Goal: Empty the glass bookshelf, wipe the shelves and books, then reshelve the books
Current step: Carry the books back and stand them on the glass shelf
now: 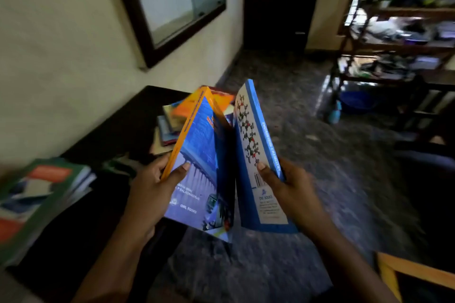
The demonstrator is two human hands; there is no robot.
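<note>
Two paperback books, held in mid-air above the floor, just beside each other. Blue book with orange spine (199, 167): clamped at its spine edge by the left hand (150, 194), thumb laid on the cover. Blue-and-white book with a molecule picture (256, 155): gripped likewise by the right hand (288, 189). Both long axes are pointed up and away from the person. Glass bookshelf (177, 0), set in the wall beyond: a few spines are seen at its upper left. Further books (172, 118) are stacked on the dark table (118, 130).
</note>
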